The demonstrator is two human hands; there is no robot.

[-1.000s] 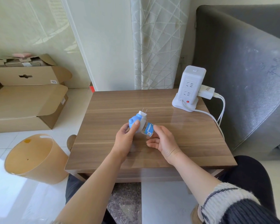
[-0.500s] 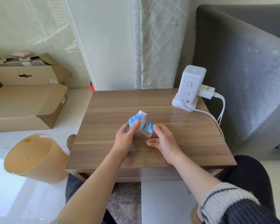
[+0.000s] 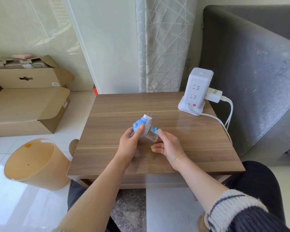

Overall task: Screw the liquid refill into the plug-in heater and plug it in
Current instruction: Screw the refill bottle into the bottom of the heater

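Note:
Above the middle of the wooden table (image 3: 199, 148), my left hand (image 3: 131, 143) grips the blue and white plug-in heater (image 3: 141, 124), its two metal prongs pointing away from me. The clear liquid refill bottle (image 3: 152, 134) with a blue label sticks out of the heater toward the right. My right hand (image 3: 169, 146) pinches the bottle with thumb and forefinger; the other fingers are spread. A white tower power strip (image 3: 197, 91) stands at the table's far right corner, with free sockets facing me.
A white adapter (image 3: 213, 94) and cables (image 3: 224, 121) hang off the strip's right side. A grey sofa (image 3: 258, 81) borders the table on the right. On the floor at left are a tan bin (image 3: 35, 164) and open cardboard boxes (image 3: 28, 104).
My right hand's fingers have shifted round the bottle and its lower fingers have opened out. The heater stays in the same place in my left hand.

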